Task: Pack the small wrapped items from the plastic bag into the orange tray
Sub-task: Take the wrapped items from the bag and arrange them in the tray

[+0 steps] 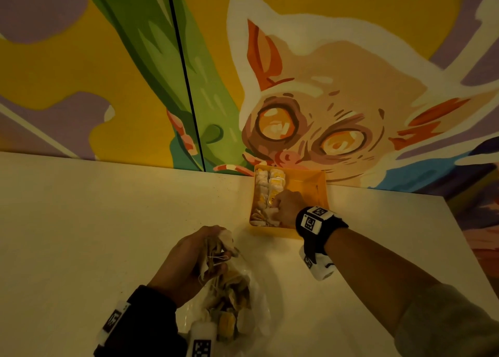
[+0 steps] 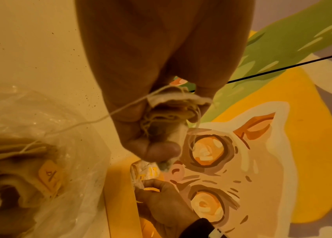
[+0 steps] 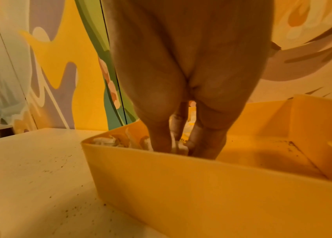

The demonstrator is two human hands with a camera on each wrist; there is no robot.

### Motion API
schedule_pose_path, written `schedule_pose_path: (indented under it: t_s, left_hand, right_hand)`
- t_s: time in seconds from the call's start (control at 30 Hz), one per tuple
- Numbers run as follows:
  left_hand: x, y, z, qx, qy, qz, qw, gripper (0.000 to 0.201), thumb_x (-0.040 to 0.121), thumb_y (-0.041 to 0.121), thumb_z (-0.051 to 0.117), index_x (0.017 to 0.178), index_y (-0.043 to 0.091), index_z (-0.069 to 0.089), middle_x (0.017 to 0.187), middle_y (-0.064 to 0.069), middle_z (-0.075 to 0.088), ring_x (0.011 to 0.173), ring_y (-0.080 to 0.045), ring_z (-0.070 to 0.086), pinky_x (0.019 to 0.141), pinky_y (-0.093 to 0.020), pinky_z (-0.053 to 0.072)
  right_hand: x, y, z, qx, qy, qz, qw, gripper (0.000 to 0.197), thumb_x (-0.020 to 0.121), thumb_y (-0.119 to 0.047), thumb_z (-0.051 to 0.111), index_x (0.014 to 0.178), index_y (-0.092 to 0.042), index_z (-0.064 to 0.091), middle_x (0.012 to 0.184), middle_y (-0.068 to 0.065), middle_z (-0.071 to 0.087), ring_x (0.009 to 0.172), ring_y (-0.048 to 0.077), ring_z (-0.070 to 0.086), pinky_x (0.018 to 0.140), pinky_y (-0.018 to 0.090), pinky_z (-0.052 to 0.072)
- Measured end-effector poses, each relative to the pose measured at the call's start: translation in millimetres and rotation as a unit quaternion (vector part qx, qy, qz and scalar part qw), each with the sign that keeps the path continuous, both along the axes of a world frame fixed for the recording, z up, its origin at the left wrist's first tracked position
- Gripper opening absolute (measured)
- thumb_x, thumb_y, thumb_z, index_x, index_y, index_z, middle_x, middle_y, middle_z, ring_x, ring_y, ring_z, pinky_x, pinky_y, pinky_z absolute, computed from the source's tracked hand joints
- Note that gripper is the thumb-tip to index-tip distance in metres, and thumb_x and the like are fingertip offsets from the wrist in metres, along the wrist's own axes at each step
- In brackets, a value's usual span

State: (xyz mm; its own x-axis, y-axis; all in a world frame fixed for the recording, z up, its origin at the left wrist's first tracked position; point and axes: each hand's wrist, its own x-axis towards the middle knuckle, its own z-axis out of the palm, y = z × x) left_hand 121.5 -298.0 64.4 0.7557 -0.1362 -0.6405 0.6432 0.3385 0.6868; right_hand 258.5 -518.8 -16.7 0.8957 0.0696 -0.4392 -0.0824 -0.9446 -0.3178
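Note:
The orange tray [image 1: 313, 183] [image 3: 201, 185] stands against the wall, with small white wrapped items [image 1: 270, 183] [image 3: 118, 141] in rows along its left side. My right hand [image 1: 275, 208] [image 3: 179, 145] reaches down into the tray's near left part, its fingers pinching a white wrapped item among the others. Nearer to me, my left hand [image 1: 216, 248] [image 2: 161, 128] grips a bundle of wrapped items with strings [image 2: 171, 109] just above the clear plastic bag [image 1: 251, 297] [image 2: 75, 145]. Several more items with yellow tags lie inside the bag.
The pale table [image 1: 108, 221] runs to the painted cat mural wall [image 1: 324, 86] behind the tray. The table's right edge [image 1: 464, 232] slants close to my right forearm. The tray's right half [image 3: 262, 153] holds only dark crumbs. One string [image 2: 100, 119] trails from the bundle into the bag.

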Motion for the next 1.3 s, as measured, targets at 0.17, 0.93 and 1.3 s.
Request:
schedule_pose_path:
  t_s: [0.17, 0.93, 1.3]
  left_hand:
    - [-7, 3, 1, -0.049, 0.020, 0.036, 0.998, 0.039, 0.088, 0.031, 0.055, 0.115, 0.003, 0.061, 0.090, -0.020, 0.065, 0.071, -0.026, 0.063, 0.064, -0.032, 0.051]
    - [-42, -5, 32, 0.009, -0.032, 0.017, 0.999, 0.031, 0.095, 0.018, 0.047, 0.113, 0.001, 0.066, 0.105, -0.027, 0.067, 0.107, -0.041, 0.064, 0.089, -0.044, 0.052]
    - [-53, -9, 32, 0.001, -0.045, -0.015, 0.999, 0.029, 0.095, 0.015, 0.045, 0.112, 0.003, 0.066, 0.093, -0.018, 0.070, 0.081, -0.027, 0.070, 0.083, -0.045, 0.057]
  right_hand:
    - [-7, -3, 5, 0.034, -0.047, -0.049, 0.997, 0.023, 0.087, -0.025, 0.067, 0.107, -0.020, 0.059, 0.111, 0.007, 0.062, 0.097, 0.023, 0.059, 0.071, 0.028, 0.047]
    - [-183, 67, 71, 0.474, -0.062, -0.068, 0.876, 0.013, 0.082, -0.044, 0.072, 0.085, -0.033, 0.067, 0.093, -0.002, 0.064, 0.080, 0.018, 0.065, 0.075, 0.036, 0.057]
    - [-185, 63, 74, 0.430, -0.057, -0.125, 0.892, 0.007, 0.081, -0.028, 0.072, 0.075, -0.032, 0.070, 0.085, -0.005, 0.063, 0.080, 0.021, 0.068, 0.074, 0.040, 0.056]
